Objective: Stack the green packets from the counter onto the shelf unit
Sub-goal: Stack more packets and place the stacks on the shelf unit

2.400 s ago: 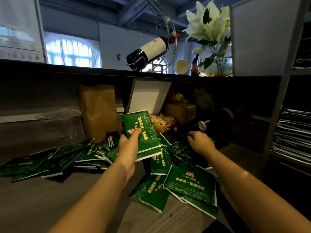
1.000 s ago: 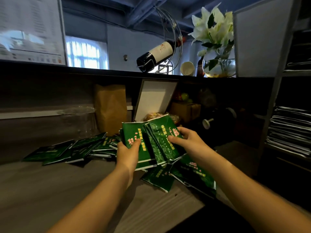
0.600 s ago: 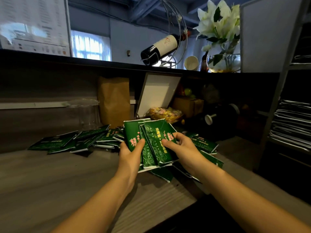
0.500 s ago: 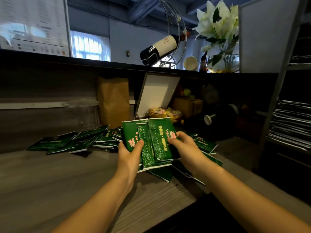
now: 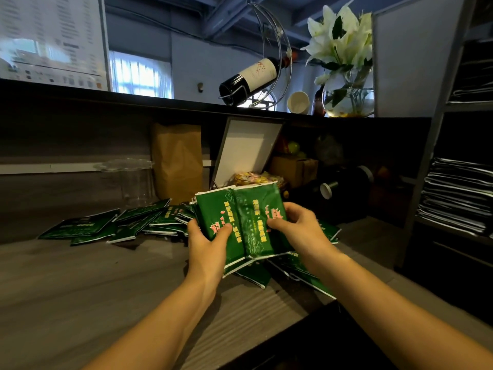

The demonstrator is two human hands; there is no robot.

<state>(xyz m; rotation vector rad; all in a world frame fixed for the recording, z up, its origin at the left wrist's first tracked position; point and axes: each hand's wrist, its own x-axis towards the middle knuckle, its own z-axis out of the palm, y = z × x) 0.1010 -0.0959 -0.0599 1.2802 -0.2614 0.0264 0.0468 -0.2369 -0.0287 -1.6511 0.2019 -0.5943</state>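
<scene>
At centre frame the left hand (image 5: 206, 244) and the right hand (image 5: 298, 228) each clamp one side of a small bundle of green packets (image 5: 248, 217), thumbs pressed on the printed face; gripping both edges appears intended to square the bundle before transfer. The loose packets (image 5: 128, 222) lie scattered on the counter (image 5: 80, 289) at mid-left and beneath the bundle; the shelf unit (image 5: 432, 145) stands at the right edge, well apart. Packet faces carry yellow and pink characters, too blurred to read; the wine bottle (image 5: 250, 76) at top centre bears a white label with a red mark, text illegible.
</scene>
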